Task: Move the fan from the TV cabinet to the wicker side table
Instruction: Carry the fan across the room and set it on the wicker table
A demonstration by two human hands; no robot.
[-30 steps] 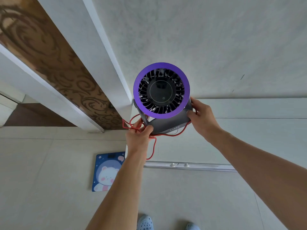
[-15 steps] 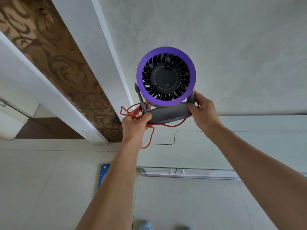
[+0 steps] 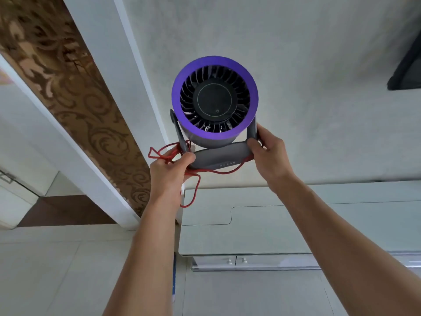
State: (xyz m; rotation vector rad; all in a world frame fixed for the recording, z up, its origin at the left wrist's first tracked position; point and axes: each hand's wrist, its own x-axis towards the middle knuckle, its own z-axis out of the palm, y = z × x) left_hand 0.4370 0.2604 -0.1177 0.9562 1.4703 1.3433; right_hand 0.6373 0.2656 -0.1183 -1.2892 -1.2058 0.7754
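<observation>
The fan (image 3: 214, 100) is a small round one with a purple rim, black blades and a dark grey U-shaped stand. It hangs in the air above the white TV cabinet (image 3: 296, 224), held up in front of the wall. My left hand (image 3: 169, 169) grips the left end of the stand together with a bunch of the red cable (image 3: 193, 190), which loops down below. My right hand (image 3: 270, 156) holds the right end of the stand. The wicker side table is not in view.
A white door frame and a brown patterned panel (image 3: 75, 94) stand to the left. A dark object (image 3: 407, 67), likely the TV, shows at the right edge. The cabinet has small drawer knobs (image 3: 237, 261) on its front. Pale floor tiles lie below.
Both hands have lifted the fan higher, well off the cabinet top. My view has tilted upward, so the cabinet top shows more and the floor scale has almost left the frame.
</observation>
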